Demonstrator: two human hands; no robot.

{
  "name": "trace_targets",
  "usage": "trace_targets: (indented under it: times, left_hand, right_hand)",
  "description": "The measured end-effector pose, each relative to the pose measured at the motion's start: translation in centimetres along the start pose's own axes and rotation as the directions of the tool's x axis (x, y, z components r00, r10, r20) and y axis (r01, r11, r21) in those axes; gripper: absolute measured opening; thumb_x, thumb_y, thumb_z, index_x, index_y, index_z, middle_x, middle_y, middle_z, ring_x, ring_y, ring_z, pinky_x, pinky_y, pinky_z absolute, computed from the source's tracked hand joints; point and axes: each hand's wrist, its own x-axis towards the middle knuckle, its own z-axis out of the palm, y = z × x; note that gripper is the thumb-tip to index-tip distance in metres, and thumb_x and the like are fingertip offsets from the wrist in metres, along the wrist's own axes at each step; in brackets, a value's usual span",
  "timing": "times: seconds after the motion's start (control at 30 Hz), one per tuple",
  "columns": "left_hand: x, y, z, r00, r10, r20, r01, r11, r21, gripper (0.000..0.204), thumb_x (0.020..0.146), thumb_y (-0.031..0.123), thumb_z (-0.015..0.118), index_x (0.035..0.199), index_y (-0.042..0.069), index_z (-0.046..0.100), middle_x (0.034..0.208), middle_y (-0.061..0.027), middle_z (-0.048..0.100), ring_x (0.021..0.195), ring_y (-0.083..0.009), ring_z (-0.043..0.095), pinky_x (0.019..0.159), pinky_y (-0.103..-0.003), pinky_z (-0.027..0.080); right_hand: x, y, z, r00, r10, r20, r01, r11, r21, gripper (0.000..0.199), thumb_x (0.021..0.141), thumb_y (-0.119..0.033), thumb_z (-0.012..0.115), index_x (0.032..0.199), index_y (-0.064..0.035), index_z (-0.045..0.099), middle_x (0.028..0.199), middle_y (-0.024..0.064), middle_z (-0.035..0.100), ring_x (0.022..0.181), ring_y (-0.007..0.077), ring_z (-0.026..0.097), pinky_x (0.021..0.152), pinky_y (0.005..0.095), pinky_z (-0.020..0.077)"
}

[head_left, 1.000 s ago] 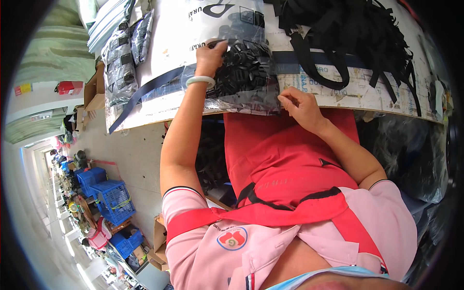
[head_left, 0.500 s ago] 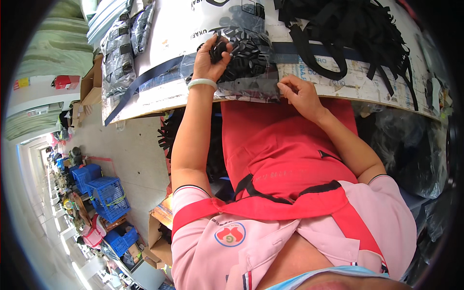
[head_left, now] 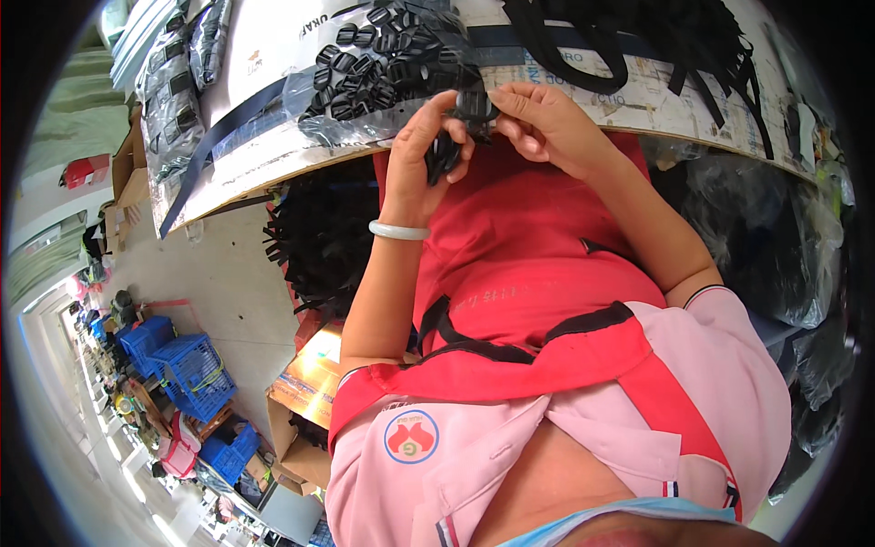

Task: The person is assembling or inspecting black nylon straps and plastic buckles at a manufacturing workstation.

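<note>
At a paper-covered worktable (head_left: 273, 150) across the top of the frame, in a workshop with blue crates (head_left: 187, 365) at lower left, a seated person worked above a red apron (head_left: 538, 264). The left hand (head_left: 428, 155) was closed around several black plastic buckles (head_left: 444, 155), while the right hand (head_left: 542, 118) pinched another buckle (head_left: 474, 105) at upper centre. The parts looked light, rigid and smooth, best gripped by their edges. A clear bag of buckles (head_left: 383, 68) lay just behind.

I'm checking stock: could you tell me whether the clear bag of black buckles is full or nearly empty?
Fairly full: the clear bag on the table bulges with black buckles.
</note>
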Motion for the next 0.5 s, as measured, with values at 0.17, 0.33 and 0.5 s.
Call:
trace_targets:
  times: [0.17,0.33,0.5]
  left_hand:
    - [-1.3,-2.3,-0.8,0.999,-0.026,0.041,0.014,0.965,0.262,0.033,0.092,0.009,0.059,0.124,0.002,0.056,0.082,-0.0056,0.063,0.063,-0.0162,0.06,0.042,-0.023,0.044]
    - [-1.1,-2.1,-2.2,0.999,-0.048,0.013,0.044,0.976,0.213,0.017,0.091,0.011,0.059,0.105,0.001,0.062,0.086,-0.0075,0.061,0.066,-0.0164,0.059,0.043,-0.022,0.043]
    - [-1.4,-3.4,-2.3,0.973,-0.216,0.086,0.229,0.954,-0.191,0.017,0.094,0.019,0.057,0.101,0.004,0.059,0.091,-0.0079,0.059,0.077,-0.0175,0.058,0.045,-0.021,0.043]
  right_hand:
    - [-0.8,2.9,-0.8,0.959,0.239,0.151,-0.273,0.921,0.277,0.026,0.099,-0.027,0.05,0.094,-0.0018,0.056,0.065,-0.0028,0.05,0.046,0.0004,0.04,0.037,0.0134,0.0279]
    - [-0.2,1.1,-1.4,0.992,-0.115,-0.056,0.058,0.796,-0.602,0.026,0.096,-0.029,0.054,0.093,-0.0036,0.061,0.077,0.0027,0.059,0.056,0.0113,0.054,0.05,0.0235,0.0443]
    - [4.9,-2.5,-7.2,0.588,-0.796,0.143,-0.132,-0.268,-0.954,0.025,0.084,-0.028,0.062,0.102,-0.0107,0.066,0.1,0.0088,0.062,0.101,0.027,0.056,0.09,0.0381,0.0437]
